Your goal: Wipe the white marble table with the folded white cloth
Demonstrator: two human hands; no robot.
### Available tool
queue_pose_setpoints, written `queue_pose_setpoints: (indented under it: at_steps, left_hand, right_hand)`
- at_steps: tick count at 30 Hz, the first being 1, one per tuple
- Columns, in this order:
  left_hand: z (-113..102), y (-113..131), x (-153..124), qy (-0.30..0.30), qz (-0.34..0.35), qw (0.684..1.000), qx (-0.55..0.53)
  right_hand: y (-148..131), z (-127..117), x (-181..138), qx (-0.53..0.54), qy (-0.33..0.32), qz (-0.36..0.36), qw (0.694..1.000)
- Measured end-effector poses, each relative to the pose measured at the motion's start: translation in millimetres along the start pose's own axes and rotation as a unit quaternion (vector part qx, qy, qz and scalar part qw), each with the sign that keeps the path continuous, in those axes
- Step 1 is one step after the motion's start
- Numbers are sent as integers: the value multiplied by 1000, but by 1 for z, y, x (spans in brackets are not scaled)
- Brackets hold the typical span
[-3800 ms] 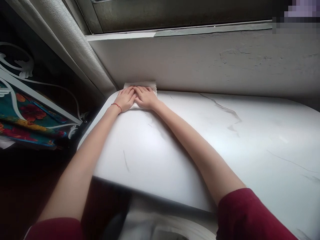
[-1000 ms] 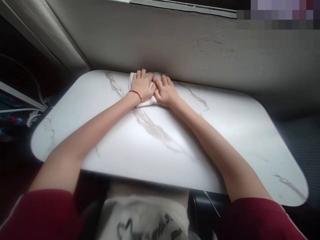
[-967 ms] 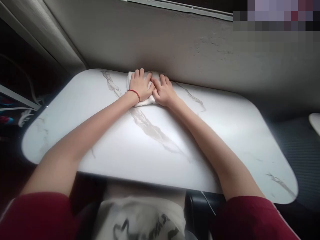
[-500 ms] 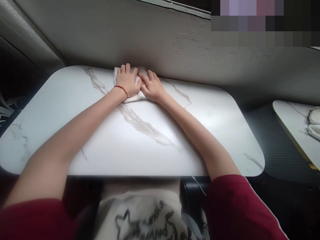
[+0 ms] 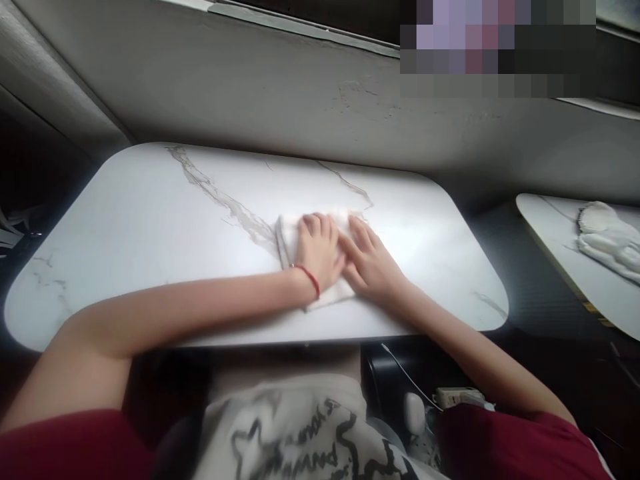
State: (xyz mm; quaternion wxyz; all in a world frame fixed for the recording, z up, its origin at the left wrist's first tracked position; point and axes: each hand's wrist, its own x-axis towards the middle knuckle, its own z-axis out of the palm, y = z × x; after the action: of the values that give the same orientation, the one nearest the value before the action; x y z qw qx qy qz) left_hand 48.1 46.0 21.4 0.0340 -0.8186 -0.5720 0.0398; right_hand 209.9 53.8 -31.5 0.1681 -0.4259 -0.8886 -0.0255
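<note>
A folded white cloth [image 5: 287, 235] lies on the white marble-look table [image 5: 150, 227], near its front edge, right of centre. My left hand [image 5: 319, 251], with a red string at the wrist, lies flat on the cloth, fingers stretched out. My right hand [image 5: 371, 262] lies flat beside it on the cloth's right part, fingers extended and touching the left hand. Most of the cloth is hidden under both palms.
A grey plastered wall [image 5: 280, 100] rises behind the table under a window ledge. At the right stands a second white table [image 5: 560, 247] with another white cloth [image 5: 607, 239] on it. Below the table's front edge are a white cable and small white devices [image 5: 425, 400].
Both hands have slid the cloth from the table's far edge by the wall toward me, to near the front edge. The view has shifted right, showing more of the second table.
</note>
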Motion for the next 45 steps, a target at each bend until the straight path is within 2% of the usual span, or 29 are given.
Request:
queue_pose_setpoints:
  at_steps: [4,8,14,19,27,33,39,45]
  left_hand:
    - [4,23,-36,16,77,997,-3]
    - [18,23,-38,46,141,988,-34]
    - [38,1,11,109,189,963,-162]
    - [42,-10,57,126,143,966,-175]
    - [36,-7,134,111,90,974,-175]
    - [37,1,189,136,136,963,-190]
    - [29,10,220,121,145,959,-214]
    - [27,14,229,128,129,956,-231]
  right_hand:
    - [-22,-19,-54,8,-2,26,1000]
    - [-26,-25,-68,-11,-3,53,999]
    - [8,-19,-41,-33,-20,72,997]
    - [55,-1,-1,-21,-19,51,998]
    - [135,15,54,-11,-28,46,998]
    - [180,20,62,-24,4,97,995]
    - [208,20,64,-34,18,128,991]
    - [218,16,67,-37,22,148,988]
